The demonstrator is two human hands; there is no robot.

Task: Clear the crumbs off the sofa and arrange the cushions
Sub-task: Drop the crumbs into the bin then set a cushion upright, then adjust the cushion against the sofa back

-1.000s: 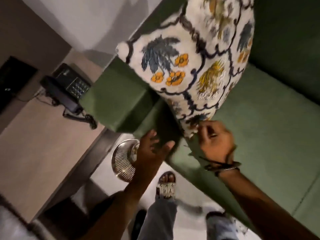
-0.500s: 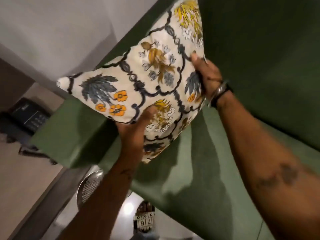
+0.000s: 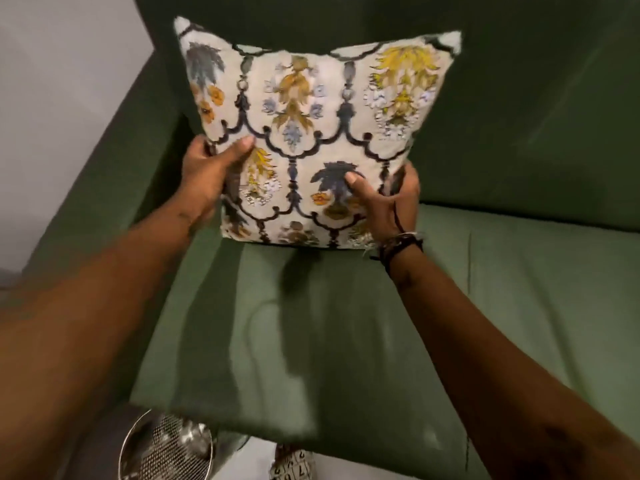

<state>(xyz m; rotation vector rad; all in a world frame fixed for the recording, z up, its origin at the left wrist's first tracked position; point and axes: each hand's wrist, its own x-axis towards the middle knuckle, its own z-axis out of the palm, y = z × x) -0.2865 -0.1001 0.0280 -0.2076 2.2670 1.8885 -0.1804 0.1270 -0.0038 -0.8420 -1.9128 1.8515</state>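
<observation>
Head view: both hands (image 3: 207,174) grip square, woven-looking floral cushion (image 3: 311,133).

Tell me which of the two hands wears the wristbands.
The right hand, gripping the lower right edge of the floral cushion, has dark bands at its wrist. The left hand has a bare wrist.

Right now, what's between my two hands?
In the head view, only the floral cushion lies between them: the left hand grips its left edge, the right hand its lower right corner.
</observation>
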